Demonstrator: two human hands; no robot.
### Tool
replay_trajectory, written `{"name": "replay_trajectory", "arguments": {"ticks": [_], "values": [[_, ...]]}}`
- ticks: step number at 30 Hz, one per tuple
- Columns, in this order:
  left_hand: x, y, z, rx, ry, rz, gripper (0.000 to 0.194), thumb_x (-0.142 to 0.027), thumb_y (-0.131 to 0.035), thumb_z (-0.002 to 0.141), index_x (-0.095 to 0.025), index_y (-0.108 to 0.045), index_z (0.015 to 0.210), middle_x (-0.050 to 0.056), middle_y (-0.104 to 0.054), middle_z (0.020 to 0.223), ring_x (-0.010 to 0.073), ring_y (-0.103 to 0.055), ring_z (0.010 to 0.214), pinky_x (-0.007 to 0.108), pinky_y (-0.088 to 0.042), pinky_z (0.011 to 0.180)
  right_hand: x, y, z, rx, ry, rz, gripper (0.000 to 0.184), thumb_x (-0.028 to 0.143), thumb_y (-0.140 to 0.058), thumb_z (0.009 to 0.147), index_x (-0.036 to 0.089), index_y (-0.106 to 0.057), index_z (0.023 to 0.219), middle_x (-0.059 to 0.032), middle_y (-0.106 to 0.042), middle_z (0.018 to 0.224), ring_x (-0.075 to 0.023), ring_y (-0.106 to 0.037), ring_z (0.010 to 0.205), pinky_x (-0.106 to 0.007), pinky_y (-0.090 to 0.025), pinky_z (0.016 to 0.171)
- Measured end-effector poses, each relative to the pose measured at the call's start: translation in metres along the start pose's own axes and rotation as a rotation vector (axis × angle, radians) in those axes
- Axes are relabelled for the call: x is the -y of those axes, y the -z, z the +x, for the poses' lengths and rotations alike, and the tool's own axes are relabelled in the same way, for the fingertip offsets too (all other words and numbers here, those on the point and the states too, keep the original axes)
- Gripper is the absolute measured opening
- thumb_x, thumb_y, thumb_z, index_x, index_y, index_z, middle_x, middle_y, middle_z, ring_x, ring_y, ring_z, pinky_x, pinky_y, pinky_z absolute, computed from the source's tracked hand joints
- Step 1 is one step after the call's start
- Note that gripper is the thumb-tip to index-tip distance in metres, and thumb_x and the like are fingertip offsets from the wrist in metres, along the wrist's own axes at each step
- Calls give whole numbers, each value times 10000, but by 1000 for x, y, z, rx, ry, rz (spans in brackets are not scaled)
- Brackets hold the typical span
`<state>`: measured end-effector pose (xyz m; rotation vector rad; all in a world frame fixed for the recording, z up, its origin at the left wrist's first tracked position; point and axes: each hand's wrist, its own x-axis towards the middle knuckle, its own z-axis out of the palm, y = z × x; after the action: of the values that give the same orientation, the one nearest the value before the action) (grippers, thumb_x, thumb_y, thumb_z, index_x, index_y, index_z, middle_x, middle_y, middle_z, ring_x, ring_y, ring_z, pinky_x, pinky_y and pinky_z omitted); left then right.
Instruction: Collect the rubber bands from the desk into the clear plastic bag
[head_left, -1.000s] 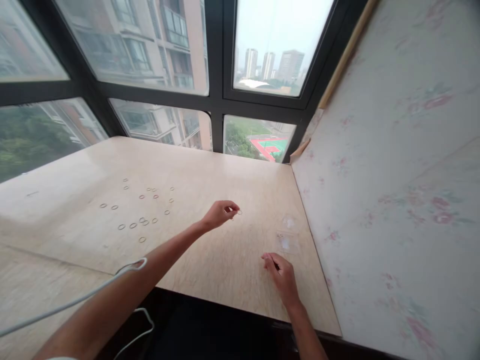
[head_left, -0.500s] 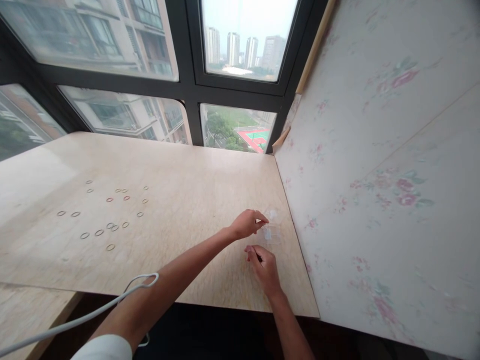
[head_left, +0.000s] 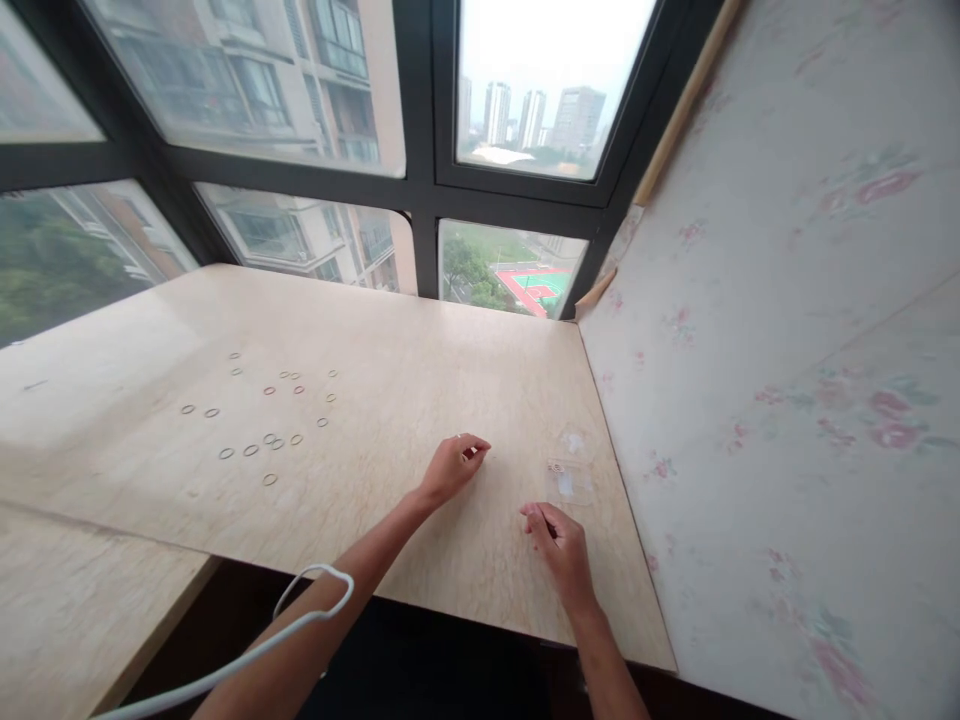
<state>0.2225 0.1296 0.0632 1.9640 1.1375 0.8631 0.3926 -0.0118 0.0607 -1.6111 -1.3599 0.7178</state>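
My left hand (head_left: 454, 466) hovers over the middle of the tabletop, thumb and forefinger pinched together. Anything between those fingertips is too small to make out. Lower and to the right, my right hand (head_left: 561, 548) is curled closed near the table, and its contents cannot be seen. Just beyond it lies a small clear plastic box (head_left: 579, 488) with divided sections and a few tiny rings (head_left: 555, 467) in its left corner. Another clear plastic piece (head_left: 574, 442) sits behind the box. Several thin rings (head_left: 251, 450), two of them reddish, are spread on the left of the table.
The pale stone-patterned tabletop (head_left: 390, 370) meets dark-framed windows (head_left: 424, 250) at the back. A flower-patterned wall (head_left: 735, 400) borders it on the right. A white cable (head_left: 300, 622) loops over my left forearm. The table's front edge runs below my hands.
My left hand has drawn back leftward from the plastic box, still pinched. My right hand stays closed near the box. The whole view has shifted, with the rings appearing further right.
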Motion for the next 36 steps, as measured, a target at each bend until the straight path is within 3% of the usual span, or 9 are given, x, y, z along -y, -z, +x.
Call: {"name": "replay_trajectory", "arguments": {"ticks": [4, 9, 12, 17, 23, 29, 36], "values": [[21, 34, -26, -83, -45, 93, 180, -101, -538, 796, -176, -684, 867, 44, -697, 867, 133, -621, 733, 258, -487, 712, -4, -1, -2, 10, -14, -50, 406, 498, -462, 893, 166, -672, 791, -20, -591, 640, -152, -562, 581, -229, -454, 528], [41, 71, -51, -169, -5, 151, 181, -107, -521, 801, -180, -673, 866, 51, -684, 869, 146, -609, 751, 287, -483, 736, -7, -2, -2, 12, -22, -119, 423, 539, -485, 863, 172, -675, 773, -29, -604, 640, -167, -578, 589, -235, -470, 533], [50, 80, -58, -203, 0, 95, 190, -84, -523, 780, -177, -672, 852, 53, -686, 864, 153, -617, 785, 285, -484, 744, -7, -3, -2, 11, -49, -166, 441, 573, -504, 833, 176, -689, 778, -33, -620, 636, -175, -587, 583, -240, -482, 536], [55, 80, -58, -248, 56, -8, 199, -71, -531, 750, -179, -680, 827, 46, -701, 844, 145, -624, 751, 277, -488, 730, 5, -18, 3, 38, -108, -147, 482, 610, -521, 801, 169, -716, 795, -36, -628, 622, -164, -571, 526, -245, -484, 503], [52, 81, -59, -297, 87, -89, 188, -94, -532, 759, -179, -687, 823, 48, -700, 818, 138, -611, 712, 264, -473, 702, 63, -74, 28, 193, 34, -48, 414, 529, -492, 866, 170, -686, 797, -23, -603, 637, -138, -539, 534, -244, -468, 541], [55, 79, -60, -289, 111, -75, 140, -150, -510, 779, -181, -621, 699, 38, -653, 709, 142, -564, 644, 260, -417, 616, 125, -145, 82, 390, 216, 86, 363, 488, -488, 884, 167, -658, 861, -22, -609, 669, -130, -537, 548, -244, -473, 552], [57, 77, -58, -289, 135, -72, 128, -124, -495, 735, -177, -593, 672, 45, -628, 664, 152, -544, 603, 268, -390, 584, 159, -218, 143, 563, 296, 51, 283, 409, -511, 866, 167, -628, 955, 7, -606, 677, -103, -540, 536, -210, -456, 515]]}}
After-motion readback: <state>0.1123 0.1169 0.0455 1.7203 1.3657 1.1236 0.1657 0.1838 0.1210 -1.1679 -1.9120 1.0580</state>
